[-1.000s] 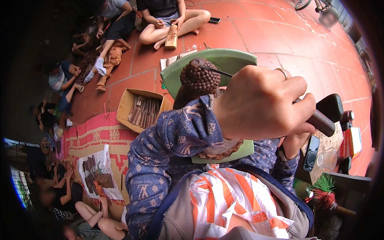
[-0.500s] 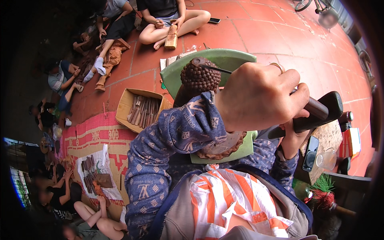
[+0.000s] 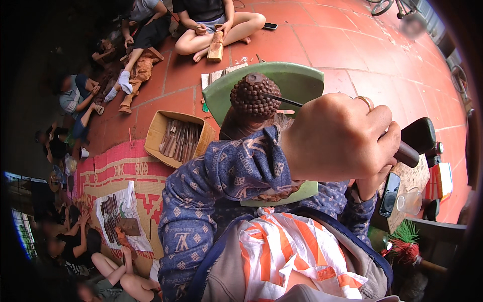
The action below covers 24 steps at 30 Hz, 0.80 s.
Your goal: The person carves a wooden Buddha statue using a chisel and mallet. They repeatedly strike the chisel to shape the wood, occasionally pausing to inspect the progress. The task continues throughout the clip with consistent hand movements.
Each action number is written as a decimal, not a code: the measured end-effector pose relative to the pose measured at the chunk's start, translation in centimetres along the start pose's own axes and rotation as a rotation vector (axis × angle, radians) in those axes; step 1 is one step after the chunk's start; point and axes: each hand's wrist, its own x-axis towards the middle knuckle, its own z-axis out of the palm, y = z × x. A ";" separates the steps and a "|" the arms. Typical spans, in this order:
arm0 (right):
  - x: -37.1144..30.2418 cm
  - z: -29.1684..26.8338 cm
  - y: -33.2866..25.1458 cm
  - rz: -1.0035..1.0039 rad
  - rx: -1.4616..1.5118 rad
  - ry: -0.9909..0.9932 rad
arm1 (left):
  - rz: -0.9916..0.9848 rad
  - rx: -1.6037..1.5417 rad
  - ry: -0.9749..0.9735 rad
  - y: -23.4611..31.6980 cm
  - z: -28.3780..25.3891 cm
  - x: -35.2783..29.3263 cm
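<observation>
A carved dark brown wooden head with rows of round curls [image 3: 254, 98] rests against a green plastic chair [image 3: 307, 83]. My left hand [image 3: 337, 138] is closed around a chisel [image 3: 408, 154], whose thin metal blade reaches the side of the curls. Behind it, mostly hidden, my right hand [image 3: 378, 180] grips a dark mallet [image 3: 421, 135]; its block shows beyond the chisel's handle end, apart from it in the picture. My left forearm covers much of the carving, and only part of its rough base [image 3: 282, 193] shows below the sleeve.
A cardboard box of chisels [image 3: 178, 138] stands to the left. More tools [image 3: 111, 214] lie on paper over a patterned mat. At right are a phone [image 3: 390, 194], a clear plastic cup [image 3: 410, 202] and a red-bristled brush [image 3: 405, 249]. Several people sit around on the tiled floor [image 3: 347, 45].
My left hand and the chisel have shifted slightly right and down. The mallet has moved from over the chisel's handle to beyond it. The carved head shows a little more.
</observation>
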 end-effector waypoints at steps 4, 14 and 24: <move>0.0 0.4 -0.4 0.099 0.104 -0.036 | 0.021 -0.028 -0.037 -1.1 -0.2 -0.1; 0.8 0.8 -0.9 0.142 0.277 -0.115 | -0.052 -0.024 0.021 -1.7 0.1 0.1; 2.3 1.1 -1.8 0.083 -0.023 -0.098 | -0.077 0.051 0.049 -2.0 0.6 0.2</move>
